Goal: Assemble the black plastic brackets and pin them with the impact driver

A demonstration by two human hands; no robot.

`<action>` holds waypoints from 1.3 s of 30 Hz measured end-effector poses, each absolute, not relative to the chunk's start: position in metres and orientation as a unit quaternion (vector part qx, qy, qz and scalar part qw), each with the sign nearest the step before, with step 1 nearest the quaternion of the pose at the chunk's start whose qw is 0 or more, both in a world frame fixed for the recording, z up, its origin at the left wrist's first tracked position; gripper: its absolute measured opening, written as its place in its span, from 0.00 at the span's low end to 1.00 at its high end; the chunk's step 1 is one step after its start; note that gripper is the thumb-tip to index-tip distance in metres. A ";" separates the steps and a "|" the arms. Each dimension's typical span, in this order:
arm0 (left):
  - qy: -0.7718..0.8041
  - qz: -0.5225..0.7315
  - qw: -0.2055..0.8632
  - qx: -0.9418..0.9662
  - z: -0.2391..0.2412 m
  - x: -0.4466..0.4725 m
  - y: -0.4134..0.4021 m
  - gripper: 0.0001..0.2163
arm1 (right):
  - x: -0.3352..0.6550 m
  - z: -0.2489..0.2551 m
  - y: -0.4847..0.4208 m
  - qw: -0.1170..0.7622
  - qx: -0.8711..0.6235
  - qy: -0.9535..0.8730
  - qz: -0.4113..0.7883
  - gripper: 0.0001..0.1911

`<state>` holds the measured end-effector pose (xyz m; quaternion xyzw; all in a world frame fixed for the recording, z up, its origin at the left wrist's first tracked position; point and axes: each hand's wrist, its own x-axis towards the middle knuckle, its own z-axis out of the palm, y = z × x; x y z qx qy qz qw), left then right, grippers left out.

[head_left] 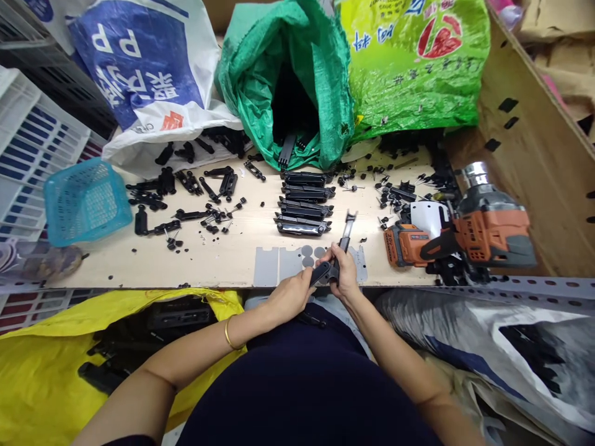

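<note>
Danger: pinching long black plastic bar [338, 255] lightly in left hand [290, 296] and right hand [346, 277] fingertips, maybe twisting loose and dropping.

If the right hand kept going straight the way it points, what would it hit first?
Likely the stack of black parts, since the right hand, gripping a black bar, points forward and slightly left; depth is unclear.

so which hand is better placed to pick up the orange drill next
Likely the right hand: both hands hold the black part, but the orange drill lies to the right, far across from the left hand.
</note>
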<state>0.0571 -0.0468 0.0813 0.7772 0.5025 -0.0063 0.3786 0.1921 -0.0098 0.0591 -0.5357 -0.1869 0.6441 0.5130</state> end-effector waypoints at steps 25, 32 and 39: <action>0.468 -0.025 0.325 0.821 0.064 0.050 -0.012 0.13 | 0.189 0.047 -0.006 0.599 -0.573 -0.202 0.522 0.20; 0.423 0.011 0.188 0.886 0.028 0.025 0.031 0.15 | 0.262 0.028 -0.033 0.257 -0.656 -0.439 0.557 0.19; 0.428 0.067 0.217 0.875 0.027 0.025 0.022 0.18 | 0.283 0.039 0.025 0.233 -0.690 -0.645 0.233 0.12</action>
